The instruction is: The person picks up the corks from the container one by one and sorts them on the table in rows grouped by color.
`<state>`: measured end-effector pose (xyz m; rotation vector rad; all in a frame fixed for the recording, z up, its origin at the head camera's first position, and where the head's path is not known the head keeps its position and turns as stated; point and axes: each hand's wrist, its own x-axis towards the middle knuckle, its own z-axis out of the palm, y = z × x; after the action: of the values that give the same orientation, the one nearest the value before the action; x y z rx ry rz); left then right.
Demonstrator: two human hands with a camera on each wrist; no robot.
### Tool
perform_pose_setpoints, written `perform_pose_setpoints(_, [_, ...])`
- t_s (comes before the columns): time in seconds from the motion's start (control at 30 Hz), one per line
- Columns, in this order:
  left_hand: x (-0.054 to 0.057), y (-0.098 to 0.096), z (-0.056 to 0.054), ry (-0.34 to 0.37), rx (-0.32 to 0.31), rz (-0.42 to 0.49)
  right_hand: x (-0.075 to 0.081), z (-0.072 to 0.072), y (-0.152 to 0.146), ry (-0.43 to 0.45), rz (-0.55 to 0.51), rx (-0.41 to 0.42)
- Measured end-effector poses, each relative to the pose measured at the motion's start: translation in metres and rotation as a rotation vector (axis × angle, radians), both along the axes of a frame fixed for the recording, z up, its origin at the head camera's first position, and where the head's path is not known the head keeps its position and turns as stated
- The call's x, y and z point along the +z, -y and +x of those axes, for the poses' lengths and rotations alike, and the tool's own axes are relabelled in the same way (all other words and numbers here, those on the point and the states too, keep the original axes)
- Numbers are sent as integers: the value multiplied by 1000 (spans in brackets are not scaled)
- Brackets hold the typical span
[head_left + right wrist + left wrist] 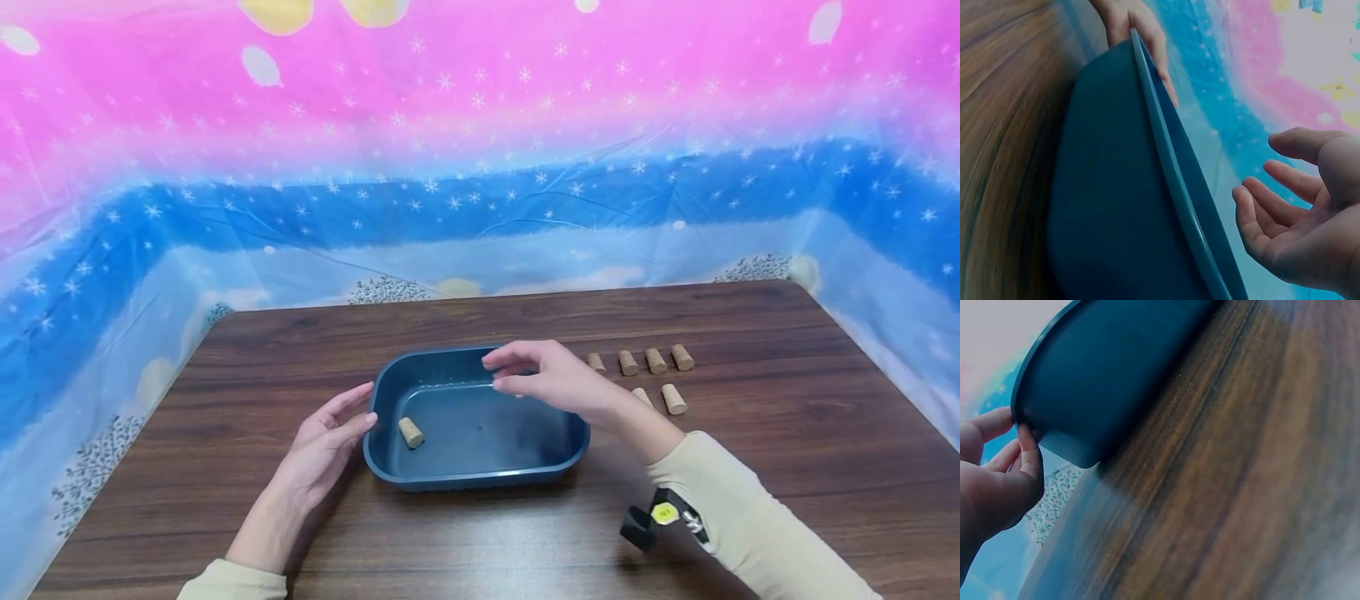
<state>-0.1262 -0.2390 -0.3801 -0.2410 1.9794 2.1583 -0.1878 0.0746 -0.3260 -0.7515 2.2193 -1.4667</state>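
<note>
A dark blue rectangular tub point(480, 479) with rounded corners stands on the wooden table. Inside it, near the left end, lies one tapered cork stopper point(411, 433). My left hand point(318, 454) is at the tub's left end, its fingertips and thumb touching the rim from outside; the left wrist view also has these fingers point(1030, 456) against the tub wall. Over the tub's right half hovers my right hand point(558, 379), apart from the tub. Its fingers are loosely bent with nothing between them, as the right wrist view shows of that hand point(1300, 219).
Several more corks lie right of the tub: a back row with a cork point(656, 361) among others, and a nearer cork point(674, 399) beside one partly hidden by my right arm. A printed cloth point(480, 200) hangs behind the wooden table point(787, 467).
</note>
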Motion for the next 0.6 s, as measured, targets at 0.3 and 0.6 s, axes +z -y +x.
perform_pose_setpoints(0.3, [0,0,-1,2,-3,6,-6,-6,39,86,-30,-12])
perform_pose_setpoints(0.6, [1,0,0,0,0,23,-19,-7,74,129,60,-64])
